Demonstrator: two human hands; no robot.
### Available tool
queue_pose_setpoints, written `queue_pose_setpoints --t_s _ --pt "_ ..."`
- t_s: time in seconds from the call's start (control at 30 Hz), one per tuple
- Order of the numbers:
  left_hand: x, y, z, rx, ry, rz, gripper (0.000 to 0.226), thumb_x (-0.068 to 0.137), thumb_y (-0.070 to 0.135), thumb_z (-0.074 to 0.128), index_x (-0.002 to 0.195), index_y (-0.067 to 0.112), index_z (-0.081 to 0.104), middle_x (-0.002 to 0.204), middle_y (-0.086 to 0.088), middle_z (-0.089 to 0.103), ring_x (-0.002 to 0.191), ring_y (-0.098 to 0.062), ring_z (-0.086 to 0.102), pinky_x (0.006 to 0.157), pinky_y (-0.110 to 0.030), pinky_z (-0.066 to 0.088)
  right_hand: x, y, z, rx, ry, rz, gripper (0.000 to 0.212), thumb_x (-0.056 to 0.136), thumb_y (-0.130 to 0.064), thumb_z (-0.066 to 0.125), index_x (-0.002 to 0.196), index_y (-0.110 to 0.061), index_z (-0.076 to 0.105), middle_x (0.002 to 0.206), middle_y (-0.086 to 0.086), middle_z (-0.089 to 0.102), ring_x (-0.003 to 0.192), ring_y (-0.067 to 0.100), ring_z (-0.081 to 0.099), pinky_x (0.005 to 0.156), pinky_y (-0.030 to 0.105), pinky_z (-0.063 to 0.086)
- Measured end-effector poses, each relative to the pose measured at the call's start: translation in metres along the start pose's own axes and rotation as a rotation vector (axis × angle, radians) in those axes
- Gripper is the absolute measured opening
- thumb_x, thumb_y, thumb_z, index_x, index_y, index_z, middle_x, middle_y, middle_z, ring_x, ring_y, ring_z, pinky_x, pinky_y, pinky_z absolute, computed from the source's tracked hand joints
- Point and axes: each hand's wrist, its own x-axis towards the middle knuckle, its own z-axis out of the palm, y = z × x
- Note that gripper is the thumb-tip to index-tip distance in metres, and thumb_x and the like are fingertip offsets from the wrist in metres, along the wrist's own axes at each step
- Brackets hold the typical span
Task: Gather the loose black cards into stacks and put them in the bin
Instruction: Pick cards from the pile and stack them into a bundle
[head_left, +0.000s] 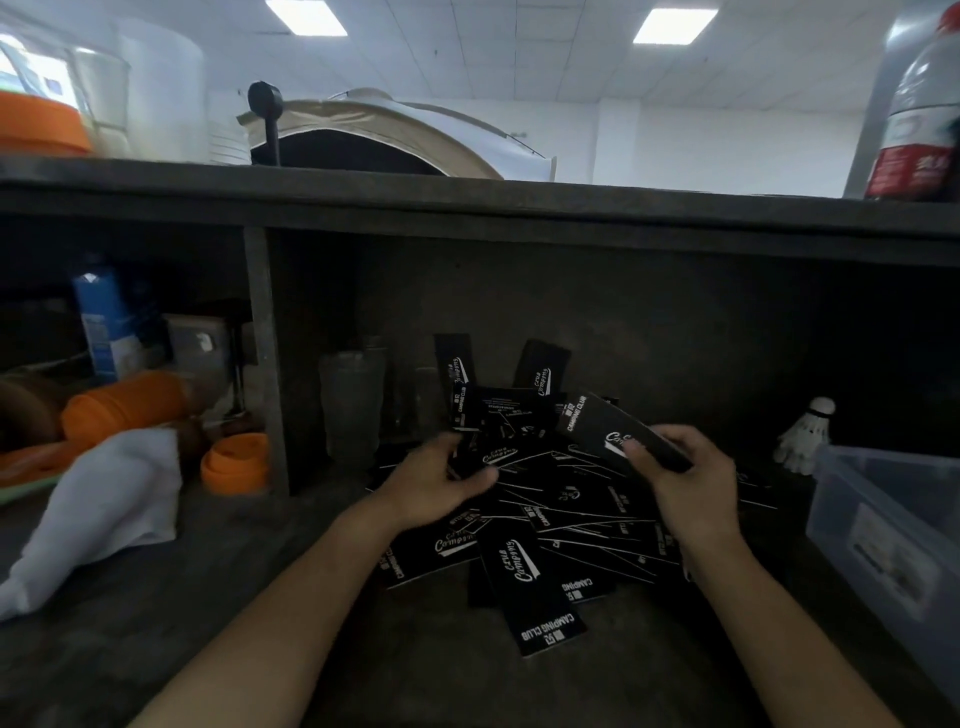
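A loose heap of black cards (566, 514) with white lettering covers the dark table in front of me. My right hand (685, 483) grips a stack of black cards (608, 431), held tilted above the heap. My left hand (441, 483) rests on the heap's left side with its fingers pinching a card (493, 457) there. Two more cards (540, 374) lean upright against the back wall. A clear plastic bin (883, 525) stands at the right edge of the table.
A dark shelf (467, 202) overhangs the table. Clear glasses (350, 400) stand behind the heap. At left lie a white cloth (104, 509), orange cups (236, 462) and a blue bottle (101, 322). A white shuttlecock (805, 431) sits by the bin.
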Motion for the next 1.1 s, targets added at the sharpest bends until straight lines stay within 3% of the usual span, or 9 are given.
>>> queue_pose_setpoints --t_s 0.2,0.33,0.47,0.53,0.63,0.73,0.83,0.97,1.1 --pt "0.004 0.001 0.002 -0.001 -0.071 0.052 0.066 0.087 0.033 0.077 0.145 0.017 0.049 0.143 0.000 0.056 0.133 -0.012 0.050 0.110 -0.021 0.036 -0.003 -0.001 0.007 -0.052 -0.075 -0.024 0.015 0.082 -0.015 0.083 0.093 -0.017 0.073 0.088 -0.001 0.075 0.083 0.013 0.070 0.079 0.031 0.055" --pt "0.002 0.008 0.001 -0.228 0.036 -0.006 0.071 0.076 0.006 0.084 0.139 0.015 0.054 0.130 -0.001 0.059 0.123 -0.015 0.056 0.101 -0.019 0.041 -0.004 -0.008 0.002 0.199 -0.148 0.160 0.014 0.086 -0.015 0.079 0.099 -0.016 0.074 0.098 0.008 0.076 0.089 0.021 0.071 0.077 0.033 0.055" --pt "0.000 0.018 0.001 -0.555 0.247 -0.036 0.013 0.098 0.012 0.061 0.107 0.009 0.070 0.101 -0.007 0.070 0.093 -0.015 0.063 0.078 -0.021 0.048 -0.006 -0.011 0.005 0.373 -0.299 0.313 0.017 0.089 -0.013 0.075 0.106 -0.011 0.074 0.105 0.014 0.077 0.091 0.024 0.070 0.079 0.037 0.052" --pt "0.002 0.016 0.002 -0.614 0.322 -0.035 0.023 0.103 0.017 0.053 0.098 0.006 0.073 0.096 -0.010 0.072 0.089 -0.015 0.063 0.080 -0.028 0.049 -0.007 -0.010 0.005 0.374 -0.339 0.326 0.018 0.089 -0.015 0.075 0.106 -0.013 0.074 0.106 0.014 0.078 0.091 0.023 0.071 0.077 0.035 0.052" --pt "0.001 0.011 -0.003 -0.449 0.421 0.054 0.020 0.101 0.020 0.057 0.100 0.014 0.076 0.089 0.004 0.074 0.078 -0.004 0.065 0.073 -0.027 0.050 -0.006 -0.011 0.003 0.351 -0.322 0.289 0.016 0.087 -0.015 0.076 0.104 -0.015 0.075 0.106 0.015 0.077 0.090 0.024 0.071 0.076 0.037 0.052" --pt "-0.002 0.012 -0.008 -0.179 0.499 0.247 0.014 0.096 0.023 0.065 0.099 0.023 0.079 0.094 0.015 0.075 0.089 0.003 0.067 0.082 -0.018 0.051 -0.007 -0.012 0.003 0.236 -0.370 0.155 0.013 0.085 -0.013 0.079 0.097 -0.016 0.076 0.112 0.000 0.077 0.101 0.015 0.073 0.087 0.032 0.054" --pt "-0.009 0.025 -0.005 -0.292 0.377 0.327 0.016 0.097 0.022 0.062 0.096 0.020 0.078 0.095 0.011 0.075 0.092 0.000 0.067 0.086 -0.018 0.050 -0.013 -0.012 0.008 0.089 -0.489 0.052 0.014 0.082 -0.009 0.082 0.090 -0.012 0.071 0.116 -0.009 0.075 0.107 0.005 0.071 0.091 0.024 0.053" --pt "-0.021 0.044 0.011 -0.649 -0.013 0.110 0.049 0.105 0.044 0.038 0.099 0.013 0.074 0.097 -0.003 0.075 0.091 -0.012 0.071 0.083 -0.023 0.056 -0.021 -0.009 0.013 -0.027 -0.578 0.024 0.046 0.078 -0.012 0.087 0.109 -0.024 0.055 0.099 0.003 0.077 0.091 0.014 0.075 0.079 0.025 0.059" --pt "-0.014 0.045 0.017 -0.688 0.073 0.109 0.035 0.108 0.027 0.039 0.111 0.009 0.068 0.102 -0.002 0.071 0.089 -0.008 0.067 0.076 -0.019 0.054 -0.019 -0.012 0.011 -0.126 -0.617 -0.096 0.028 0.081 -0.015 0.084 0.103 -0.025 0.070 0.094 -0.003 0.076 0.087 0.001 0.070 0.078 0.014 0.051"
